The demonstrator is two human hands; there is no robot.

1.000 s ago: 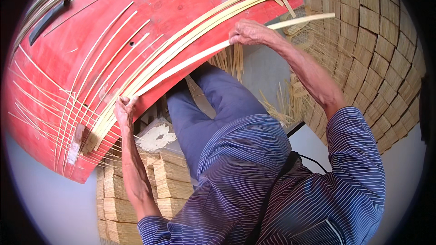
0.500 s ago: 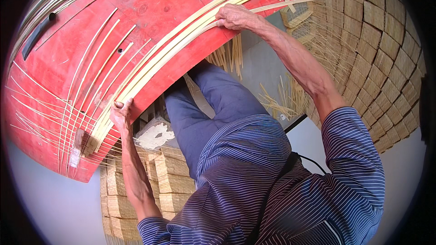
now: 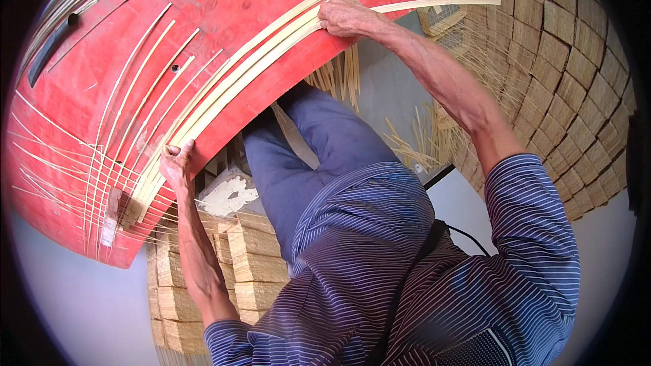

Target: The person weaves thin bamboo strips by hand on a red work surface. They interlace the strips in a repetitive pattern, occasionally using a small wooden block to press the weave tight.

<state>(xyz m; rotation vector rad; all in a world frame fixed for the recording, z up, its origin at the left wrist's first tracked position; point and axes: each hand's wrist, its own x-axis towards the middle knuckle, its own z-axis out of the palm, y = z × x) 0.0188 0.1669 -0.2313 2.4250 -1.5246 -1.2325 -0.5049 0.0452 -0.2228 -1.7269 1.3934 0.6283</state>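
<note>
Long pale bamboo strips (image 3: 268, 46) lie side by side along the near edge of a red board (image 3: 261, 98). My right hand (image 3: 347, 17) is closed round the nearest strip, whose free end (image 3: 461, 2) sticks out past the board's right end. Toward the left, my left hand (image 3: 178, 164) pinches the strips at the board's near edge, thumb up; its fingertips are partly hidden. Beyond it, thin strips (image 3: 125, 118) cross others in an open weave on the board. A small block with a white lower part (image 3: 110, 213) rests on the weave.
Dark curved rods and a black tube (image 3: 54, 49) lie at the board's far left. Stacked woven blocks stand below the board (image 3: 254, 257) and fill the right side (image 3: 559, 61). Loose strips (image 3: 420, 146) stand or lie near my legs (image 3: 339, 129).
The nearest strip's free end reaches farther right past the board. My right hand has shifted slightly up and left in the picture, still gripping; my left hand stays on the strips.
</note>
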